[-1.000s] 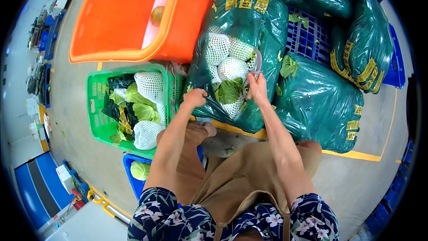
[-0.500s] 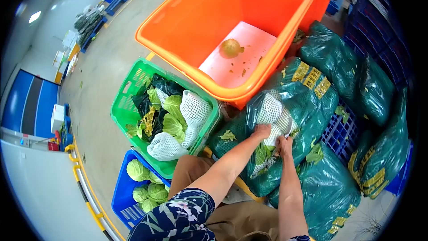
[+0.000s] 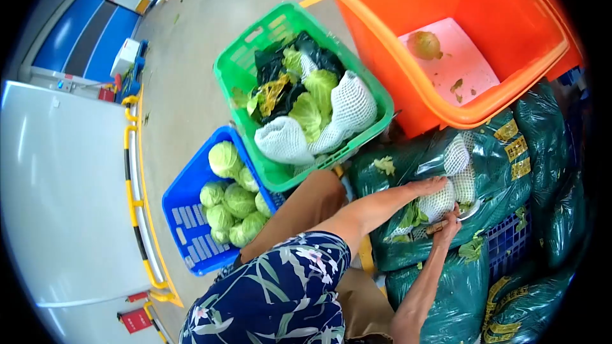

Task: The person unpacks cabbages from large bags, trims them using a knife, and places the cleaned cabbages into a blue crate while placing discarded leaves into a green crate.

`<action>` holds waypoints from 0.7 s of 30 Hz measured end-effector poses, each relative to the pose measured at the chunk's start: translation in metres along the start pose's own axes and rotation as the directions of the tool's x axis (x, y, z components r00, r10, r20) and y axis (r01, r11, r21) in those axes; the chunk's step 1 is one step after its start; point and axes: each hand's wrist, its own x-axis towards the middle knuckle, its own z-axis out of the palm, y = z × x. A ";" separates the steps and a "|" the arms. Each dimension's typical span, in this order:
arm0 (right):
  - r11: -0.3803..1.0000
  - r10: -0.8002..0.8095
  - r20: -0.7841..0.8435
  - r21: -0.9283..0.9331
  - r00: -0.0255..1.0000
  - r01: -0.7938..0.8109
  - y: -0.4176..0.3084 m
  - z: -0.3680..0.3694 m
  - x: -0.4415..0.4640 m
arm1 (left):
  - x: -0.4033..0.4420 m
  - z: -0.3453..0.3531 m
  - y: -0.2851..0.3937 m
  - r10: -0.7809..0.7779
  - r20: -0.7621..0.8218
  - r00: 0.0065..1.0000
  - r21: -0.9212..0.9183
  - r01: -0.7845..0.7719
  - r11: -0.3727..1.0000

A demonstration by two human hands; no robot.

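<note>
A dark green plastic bag (image 3: pixel 395 183) lies torn open at the right, showing cabbages in white foam nets (image 3: pixel 438 200). My left hand (image 3: pixel 428 186) rests against the netted cabbages at the opening; its fingers are partly hidden, so its grip is unclear. Just below and to the right, my right hand (image 3: pixel 448 227) is closed around the brown handle of a curved tool (image 3: pixel 468 209), whose pale blade lies over the opening. Loose green leaves (image 3: pixel 413 215) show beside my left hand.
A green crate (image 3: pixel 275 175) holds leaves, foam nets and black plastic. Several cabbages fill a blue crate (image 3: pixel 185 199). One round item and scraps lie in an orange bin (image 3: pixel 395 44). More green bags (image 3: pixel 440 293) lie at the lower right, near a yellow-black rail (image 3: pixel 134 197) far left.
The view has swung left, bringing the blue crate fully into sight. My left hand has moved from the bag's left edge onto the netted cabbages, close to my right hand.
</note>
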 end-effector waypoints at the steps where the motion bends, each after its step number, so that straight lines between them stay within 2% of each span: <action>1: 1.000 0.015 0.022 -0.017 1.000 -0.014 -0.002 -0.003 -0.013 | -0.015 -0.003 0.011 -0.018 -0.048 0.999 -0.123 0.012 0.992; 3: 0.997 -0.074 -0.037 0.017 0.997 0.074 0.000 -0.002 -0.035 | -0.043 -0.013 0.032 0.003 -0.190 0.982 -0.213 -0.044 0.976; 5: 0.989 -0.141 -0.069 0.025 0.988 0.143 0.014 -0.014 -0.040 | -0.067 -0.026 0.064 0.036 -0.284 0.958 -0.138 -0.078 0.987; 6: 0.983 0.030 -0.029 0.179 0.999 -0.025 -0.007 -0.001 -0.052 | -0.072 -0.029 0.071 0.062 -0.308 0.949 -0.062 -0.085 0.994; 8: 0.998 -0.002 -0.033 0.062 0.999 0.004 -0.015 0.006 -0.057 | -0.049 -0.005 0.054 0.038 -0.398 0.917 -0.204 -0.129 0.970; 11: 0.999 0.032 0.011 -0.024 0.999 -0.031 -0.013 -0.008 -0.043 | -0.039 0.007 0.049 -0.145 -0.379 0.914 -0.495 -0.068 0.866; 14: 0.991 0.123 -0.009 -0.043 0.992 -0.123 -0.003 -0.030 -0.015 | -0.043 -0.011 0.056 -0.254 -0.148 0.956 -0.571 0.127 0.811; 15: 0.989 0.147 0.014 0.016 0.989 -0.147 0.004 -0.042 0.002 | -0.033 -0.001 0.049 -0.191 -0.180 0.965 -0.528 0.069 0.846; 17: 0.954 0.298 -0.023 -0.017 0.954 -0.299 -0.015 -0.031 -0.010 | -0.013 0.048 0.025 0.129 -0.486 0.864 -0.238 -0.273 0.932; 18: 0.961 0.259 0.040 0.085 0.965 -0.262 -0.011 -0.038 -0.016 | -0.054 0.023 0.055 0.138 -0.620 0.772 -0.125 -0.271 0.954; 19: 0.981 0.171 -0.053 0.101 0.984 -0.165 -0.028 -0.023 -0.060 | -0.091 0.009 0.081 0.250 -0.662 0.707 -0.025 -0.355 0.935; 20: 0.956 0.177 0.016 0.237 0.984 -0.175 -0.016 -0.037 -0.066 | -0.116 0.002 0.096 0.254 -0.667 0.700 -0.047 -0.380 0.924; 21: 0.933 0.180 -0.091 0.330 0.980 -0.140 -0.001 -0.046 -0.065 | -0.143 -0.007 0.119 0.291 -0.691 0.662 0.045 -0.362 0.931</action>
